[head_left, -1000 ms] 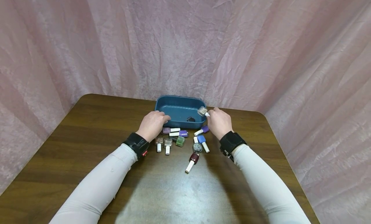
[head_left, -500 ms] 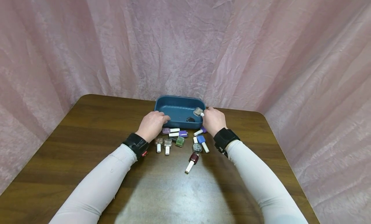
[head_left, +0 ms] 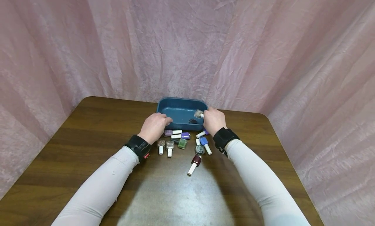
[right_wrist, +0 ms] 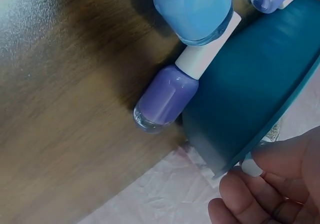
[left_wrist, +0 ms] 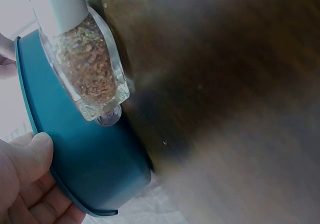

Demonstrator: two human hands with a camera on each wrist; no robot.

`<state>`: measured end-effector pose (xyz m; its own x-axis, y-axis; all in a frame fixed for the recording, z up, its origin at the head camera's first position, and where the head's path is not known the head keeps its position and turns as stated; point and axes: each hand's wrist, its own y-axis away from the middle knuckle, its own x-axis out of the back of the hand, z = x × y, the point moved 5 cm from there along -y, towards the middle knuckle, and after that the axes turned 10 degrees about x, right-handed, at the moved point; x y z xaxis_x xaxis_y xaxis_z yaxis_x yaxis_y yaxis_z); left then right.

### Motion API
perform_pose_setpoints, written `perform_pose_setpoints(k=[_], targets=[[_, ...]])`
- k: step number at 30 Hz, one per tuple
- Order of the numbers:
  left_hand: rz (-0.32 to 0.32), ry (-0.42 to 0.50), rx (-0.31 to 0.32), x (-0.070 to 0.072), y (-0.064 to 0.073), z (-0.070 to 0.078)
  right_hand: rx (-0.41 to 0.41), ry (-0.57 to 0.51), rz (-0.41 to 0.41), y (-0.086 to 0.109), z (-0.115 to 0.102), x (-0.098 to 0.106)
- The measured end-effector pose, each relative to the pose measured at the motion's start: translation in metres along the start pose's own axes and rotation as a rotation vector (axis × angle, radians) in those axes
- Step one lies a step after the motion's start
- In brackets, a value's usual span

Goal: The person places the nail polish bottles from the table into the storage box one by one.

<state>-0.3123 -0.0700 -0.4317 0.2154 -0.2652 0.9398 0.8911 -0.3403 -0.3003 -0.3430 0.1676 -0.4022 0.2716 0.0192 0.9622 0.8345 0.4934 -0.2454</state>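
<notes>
My left hand (head_left: 154,126) grips the left front rim of a teal plastic bin (head_left: 184,126); in the left wrist view the thumb (left_wrist: 41,146) lies against the wall, with the fingers behind the rim. At the bin's right end, my right hand (head_left: 215,120) pinches the white cap of a clear nail polish bottle (head_left: 198,113) with glitter in it. That bottle hangs over the inside, tilted, its glass end pointing left; in the right wrist view the rim hides most of it. A small dark bottle or lid (head_left: 193,121) lies on the bin floor.
Several nail polish bottles lie before the bin: purple (head_left: 185,135), green (head_left: 182,143), copper glitter (head_left: 161,142), blue (head_left: 203,141), grey flecked (head_left: 200,150) and dark red (head_left: 196,160). A violet bottle (right_wrist: 167,96) lies by the bin's right front wall. Pink curtain (head_left: 181,57) hangs behind the table.
My right hand has moved left with the glitter nail polish bottle, from the bin's right rim to over its inside. My left hand keeps its grip on the rim.
</notes>
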Motion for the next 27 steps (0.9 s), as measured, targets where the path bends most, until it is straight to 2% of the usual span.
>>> perform_pose_setpoints(k=[17,27], targets=[[0.012,-0.002,-0.007,-0.001,-0.001,-0.003,0.059,0.142,-0.059,-0.013,-0.013,-0.008],[0.030,0.000,-0.009,0.001,0.001,-0.003,0.067,0.165,-0.068,-0.020,-0.015,-0.013]])
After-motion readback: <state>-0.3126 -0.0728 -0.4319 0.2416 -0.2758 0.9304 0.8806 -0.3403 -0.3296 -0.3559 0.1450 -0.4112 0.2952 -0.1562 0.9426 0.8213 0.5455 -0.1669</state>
